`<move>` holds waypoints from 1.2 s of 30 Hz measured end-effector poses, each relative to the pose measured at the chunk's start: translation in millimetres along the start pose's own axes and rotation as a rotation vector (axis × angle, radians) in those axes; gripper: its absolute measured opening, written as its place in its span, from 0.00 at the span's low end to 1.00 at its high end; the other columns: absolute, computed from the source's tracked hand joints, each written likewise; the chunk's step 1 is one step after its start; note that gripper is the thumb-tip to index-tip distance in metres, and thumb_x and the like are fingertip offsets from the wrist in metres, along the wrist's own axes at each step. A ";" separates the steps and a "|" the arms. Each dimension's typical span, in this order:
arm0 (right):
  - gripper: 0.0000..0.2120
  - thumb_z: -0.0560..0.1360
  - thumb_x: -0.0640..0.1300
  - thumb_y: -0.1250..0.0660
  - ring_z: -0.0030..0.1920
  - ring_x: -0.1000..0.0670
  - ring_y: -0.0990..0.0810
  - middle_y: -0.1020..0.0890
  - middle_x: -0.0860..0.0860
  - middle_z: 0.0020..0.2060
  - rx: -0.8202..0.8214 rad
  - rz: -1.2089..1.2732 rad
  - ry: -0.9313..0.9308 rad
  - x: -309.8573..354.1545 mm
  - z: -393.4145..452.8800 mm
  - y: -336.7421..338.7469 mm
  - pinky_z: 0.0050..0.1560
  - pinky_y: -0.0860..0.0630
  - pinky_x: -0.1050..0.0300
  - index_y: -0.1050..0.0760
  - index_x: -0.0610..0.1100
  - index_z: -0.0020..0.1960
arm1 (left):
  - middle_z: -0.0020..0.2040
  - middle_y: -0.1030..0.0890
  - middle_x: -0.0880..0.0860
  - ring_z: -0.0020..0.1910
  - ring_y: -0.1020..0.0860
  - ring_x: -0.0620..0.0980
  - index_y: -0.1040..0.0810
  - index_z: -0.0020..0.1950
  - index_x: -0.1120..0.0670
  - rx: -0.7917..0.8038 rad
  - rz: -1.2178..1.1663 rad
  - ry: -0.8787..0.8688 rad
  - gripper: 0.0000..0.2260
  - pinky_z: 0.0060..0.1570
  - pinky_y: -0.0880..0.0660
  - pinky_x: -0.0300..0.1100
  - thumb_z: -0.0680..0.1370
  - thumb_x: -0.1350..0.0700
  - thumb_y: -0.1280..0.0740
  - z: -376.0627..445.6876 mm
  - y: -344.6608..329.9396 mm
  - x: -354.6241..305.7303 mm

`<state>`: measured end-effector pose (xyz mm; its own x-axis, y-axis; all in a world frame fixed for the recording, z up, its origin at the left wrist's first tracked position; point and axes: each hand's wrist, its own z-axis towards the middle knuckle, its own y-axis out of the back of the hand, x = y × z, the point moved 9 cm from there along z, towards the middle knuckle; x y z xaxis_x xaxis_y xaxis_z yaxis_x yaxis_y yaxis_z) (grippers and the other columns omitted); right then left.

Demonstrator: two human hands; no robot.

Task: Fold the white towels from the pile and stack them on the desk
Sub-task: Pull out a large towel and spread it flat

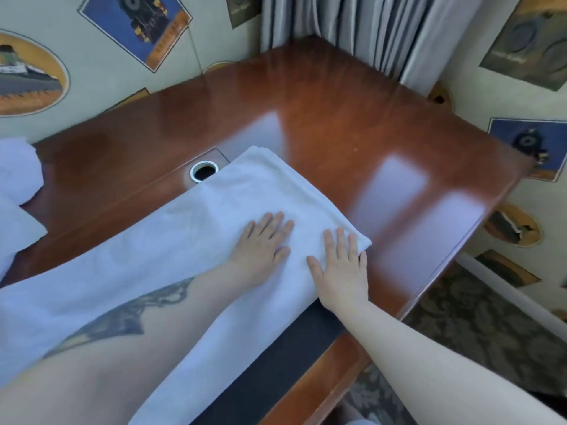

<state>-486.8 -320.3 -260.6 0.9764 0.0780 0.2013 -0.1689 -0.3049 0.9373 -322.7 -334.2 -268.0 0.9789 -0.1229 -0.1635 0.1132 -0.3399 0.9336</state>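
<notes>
White terry cloth fills the middle of the view: a long towel lies flat across the reddish-brown wooden bench, running from 8 o'clock up toward the centre. Both hands press on its far end with fingers straight and slightly spread, gripping nothing. The left hand rests palm-down on the towel, and the right hand lies just beside it at 3 o'clock, its little finger reaching the towel's edge. More white towels sit bunched at 9 o'clock on the bench. A round metal-rimmed hole in the bench touches the towel's far edge. Grey curtains hang at 12 o'clock, and patterned carpet shows at 4 o'clock.
</notes>
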 end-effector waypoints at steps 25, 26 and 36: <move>0.09 0.80 0.50 0.41 0.38 0.48 0.30 0.31 0.54 0.32 -0.235 0.236 -0.135 -57.5 51.9 61.7 0.32 0.41 0.54 0.35 0.46 0.45 | 0.65 0.29 0.48 0.60 0.29 0.52 0.28 0.60 0.52 0.145 0.445 -0.445 0.08 0.48 0.36 0.44 0.84 0.54 0.44 177.9 104.8 16.2; 0.09 0.80 0.50 0.42 0.37 0.48 0.31 0.32 0.54 0.31 -0.237 0.235 -0.145 -58.5 51.2 62.4 0.30 0.44 0.55 0.36 0.46 0.45 | 0.62 0.28 0.49 0.58 0.28 0.52 0.29 0.61 0.52 0.128 0.427 -0.427 0.09 0.45 0.38 0.44 0.85 0.54 0.46 178.6 103.3 17.2; 0.18 0.69 0.50 0.31 0.48 0.50 0.29 0.30 0.56 0.44 0.155 0.431 -0.217 -72.6 78.1 46.7 0.43 0.33 0.56 0.34 0.50 0.55 | 0.65 0.28 0.49 0.63 0.31 0.51 0.35 0.70 0.47 0.286 0.684 -0.344 0.18 0.64 0.40 0.45 0.80 0.50 0.37 191.6 100.7 16.0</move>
<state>-555.0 -414.3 -253.7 0.8306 -0.2804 0.4812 -0.5568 -0.4041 0.7257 -328.3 -549.1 -237.6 0.7034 -0.6526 0.2816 -0.5839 -0.3047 0.7525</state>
